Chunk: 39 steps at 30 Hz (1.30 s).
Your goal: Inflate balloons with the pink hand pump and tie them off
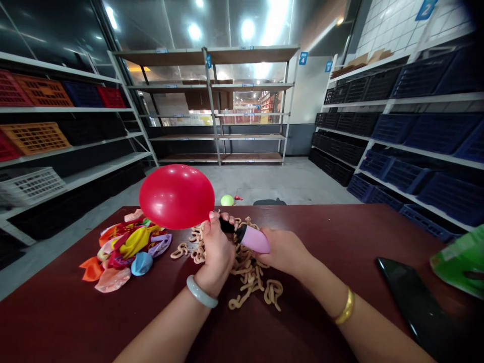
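Observation:
A blown-up red balloon [177, 196] stands out to the left above the table. My left hand [218, 247] is closed around its neck, at the black end of a hand balloon pump [254, 239]. Around the pump's pink body my right hand [283, 250] is wrapped. The join between balloon and pump is hidden by my left fingers. Beneath both hands lies a heap of tan, curled, cord-like pieces [247, 282]. Left of it sits a pile of limp balloons in several colours [132, 244].
On the brown table [321, 312], a dark phone-like slab [408, 297] and a green package [463, 262] lie at the right. A small green balloon [227, 200] shows beyond the far edge. Racks with crates [38, 138] flank both sides; metal shelving [217, 136] stands behind.

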Available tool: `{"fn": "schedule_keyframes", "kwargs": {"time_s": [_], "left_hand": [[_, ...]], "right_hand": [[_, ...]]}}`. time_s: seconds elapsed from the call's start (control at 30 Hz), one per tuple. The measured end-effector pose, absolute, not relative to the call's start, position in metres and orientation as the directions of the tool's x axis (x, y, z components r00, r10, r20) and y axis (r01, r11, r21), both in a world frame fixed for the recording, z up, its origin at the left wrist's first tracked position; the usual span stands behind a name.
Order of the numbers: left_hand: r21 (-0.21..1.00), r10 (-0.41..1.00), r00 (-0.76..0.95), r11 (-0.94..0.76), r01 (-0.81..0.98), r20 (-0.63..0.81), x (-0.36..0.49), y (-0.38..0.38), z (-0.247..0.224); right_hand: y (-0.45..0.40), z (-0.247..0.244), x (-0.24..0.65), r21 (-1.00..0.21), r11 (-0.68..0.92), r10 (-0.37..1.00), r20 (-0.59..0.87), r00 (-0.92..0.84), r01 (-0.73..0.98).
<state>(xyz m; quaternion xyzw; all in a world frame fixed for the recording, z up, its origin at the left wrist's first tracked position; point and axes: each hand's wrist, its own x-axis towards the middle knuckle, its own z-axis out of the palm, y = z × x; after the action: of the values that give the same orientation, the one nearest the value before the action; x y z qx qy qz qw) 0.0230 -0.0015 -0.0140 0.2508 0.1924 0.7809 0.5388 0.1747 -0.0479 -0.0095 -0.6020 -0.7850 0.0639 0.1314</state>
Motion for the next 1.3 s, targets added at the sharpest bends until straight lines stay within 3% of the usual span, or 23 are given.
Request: {"fn": "schedule_keyframes", "kwargs": {"time_s": [0.2, 0.47, 0.7, 0.93, 1.17, 1.3], "left_hand": [[0.547, 0.926, -0.287, -0.376, -0.748, 0.244, -0.005, 0.009, 0.001], [0.513, 0.857, -0.472, -0.505, -0.694, 0.207, -0.077, 0.043, 0.014], [0.498, 0.863, -0.450, -0.502, -0.707, 0.231, -0.037, 0.028, 0.003], [0.549, 0.937, -0.305, -0.348, -0.760, 0.171, 0.023, 0.000, -0.017], [0.570, 0.938, -0.283, -0.346, -0.745, 0.200, 0.016, 0.000, -0.012], [0.545, 0.922, -0.305, -0.387, -0.744, 0.238, -0.011, 0.013, -0.002]], "right_hand": [[-0.043, -0.009, 0.174, -0.255, 0.246, 0.969, 0.097, -0.228, 0.935], [-0.038, -0.013, 0.186, -0.163, 0.261, 0.964, 0.092, -0.248, 0.952], [-0.037, -0.013, 0.190, -0.133, 0.286, 0.955, 0.122, -0.270, 0.949], [-0.045, -0.014, 0.179, -0.231, 0.281, 0.956, 0.149, -0.251, 0.932], [-0.044, -0.013, 0.171, -0.313, 0.248, 0.969, 0.090, -0.231, 0.917], [-0.041, -0.016, 0.171, -0.284, 0.235, 0.972, 0.073, -0.223, 0.930]]}}
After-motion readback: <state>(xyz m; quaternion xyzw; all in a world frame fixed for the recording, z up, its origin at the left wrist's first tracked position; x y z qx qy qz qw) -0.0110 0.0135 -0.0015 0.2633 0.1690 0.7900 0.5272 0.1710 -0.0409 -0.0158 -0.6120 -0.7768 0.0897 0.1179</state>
